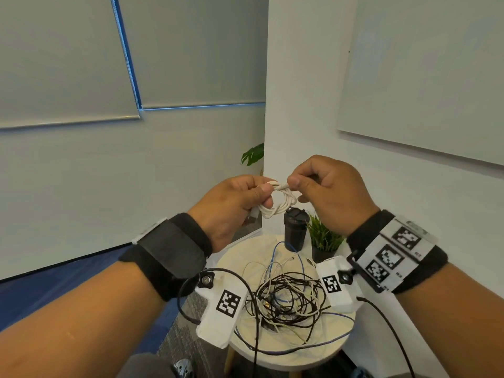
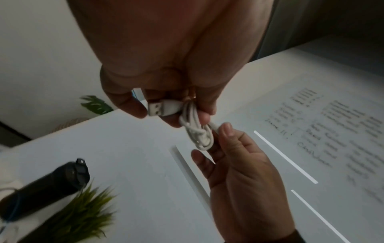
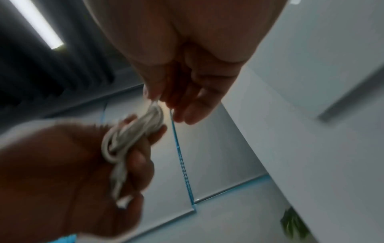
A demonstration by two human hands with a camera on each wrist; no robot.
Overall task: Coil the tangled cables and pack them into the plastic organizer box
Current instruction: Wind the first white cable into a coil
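Observation:
A small coil of white USB cable is held up in the air between both hands. My left hand grips the coil, its USB plug sticking out under the fingers. My right hand pinches the cable's free end at the top of the coil. Below, a tangle of black, white and blue cables lies on a small round table. No organizer box is in view.
A black tumbler and a small potted green plant stand at the table's far side. A whiteboard hangs on the right wall; window blinds cover the left. Blue carpet lies left of the table.

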